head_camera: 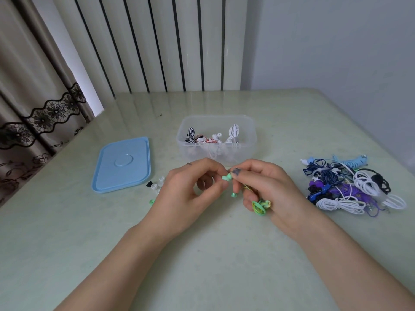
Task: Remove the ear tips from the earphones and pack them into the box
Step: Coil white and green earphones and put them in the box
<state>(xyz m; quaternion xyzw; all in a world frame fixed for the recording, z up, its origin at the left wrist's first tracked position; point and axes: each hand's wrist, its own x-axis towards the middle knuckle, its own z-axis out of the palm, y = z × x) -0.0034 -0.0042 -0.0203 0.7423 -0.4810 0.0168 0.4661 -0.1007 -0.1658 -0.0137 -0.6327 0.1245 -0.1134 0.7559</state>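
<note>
Both hands (224, 187) on green earbud (226, 177)

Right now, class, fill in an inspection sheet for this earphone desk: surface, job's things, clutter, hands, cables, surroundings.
Surface: pale green table, glossy.
Job's things: clear box open, holding coiled earphones; green ear tip; blue lid lying left of the box.
Clutter: loose ear tips beside the lid.
Hands: left hand pinches the tip; right hand holds the green earphone cable.
Cables: tangled earphone pile at right.
Surroundings: curtain, radiator.
</note>
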